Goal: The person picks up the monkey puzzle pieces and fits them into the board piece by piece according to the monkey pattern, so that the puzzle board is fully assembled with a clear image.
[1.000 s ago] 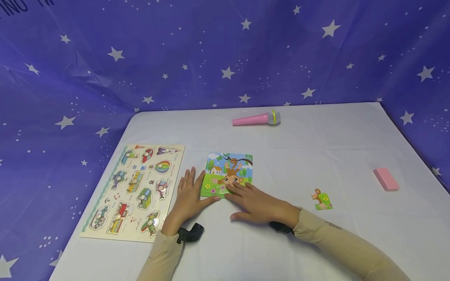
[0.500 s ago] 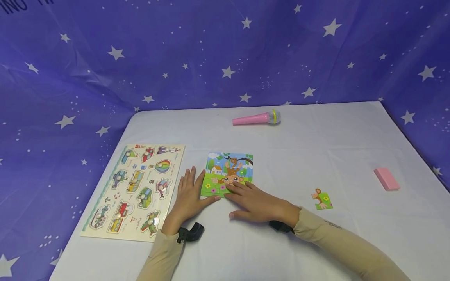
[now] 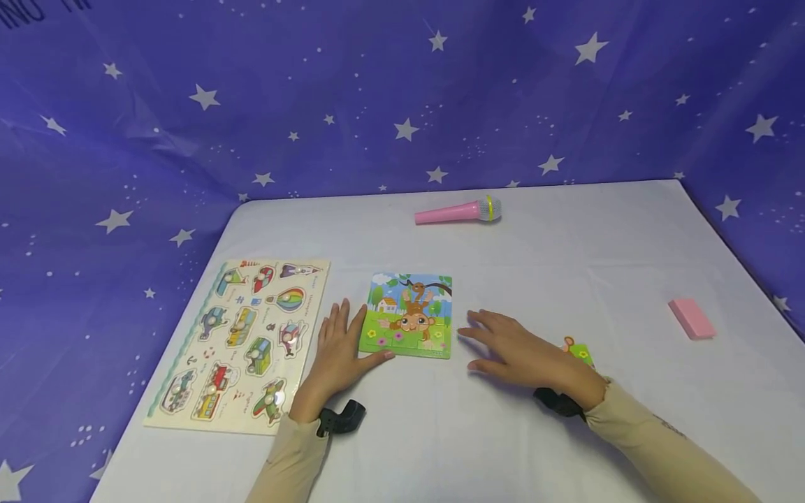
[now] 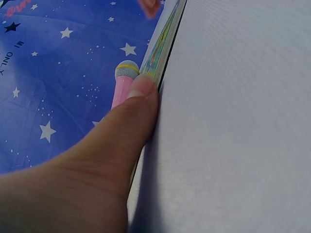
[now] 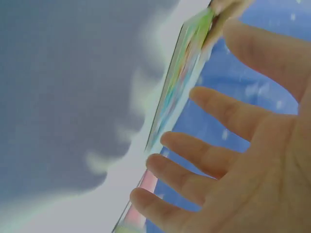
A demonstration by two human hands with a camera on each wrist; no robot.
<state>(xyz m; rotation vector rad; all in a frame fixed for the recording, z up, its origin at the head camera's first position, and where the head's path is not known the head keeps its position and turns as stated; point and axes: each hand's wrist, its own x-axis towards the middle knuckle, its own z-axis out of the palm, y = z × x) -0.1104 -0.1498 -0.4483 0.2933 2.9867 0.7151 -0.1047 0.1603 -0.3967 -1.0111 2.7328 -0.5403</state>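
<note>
A square monkey jigsaw puzzle (image 3: 402, 304) lies flat on the white table. My left hand (image 3: 336, 360) rests at its lower left corner, fingers straight along the left side and thumb at the near edge; the left wrist view shows that thumb (image 4: 131, 111) against the puzzle's edge. To the right of the puzzle is my right hand (image 3: 522, 353), fingers spread and holding nothing, its palm facing the right wrist camera. A loose puzzle piece (image 3: 582, 352) with a yellow flower lies beyond my right wrist, which partly hides it.
On the left lies a wooden peg puzzle board (image 3: 242, 370) with vehicle pieces, partly under my left hand. A pink toy microphone (image 3: 449, 214) lies at the back, and a pink block (image 3: 692, 319) at the right. A starry blue curtain (image 3: 352, 91) stands behind the table.
My right hand has left the puzzle's lower right corner and moved right, uncovering that corner and partly covering the loose piece. My left hand stays in place.
</note>
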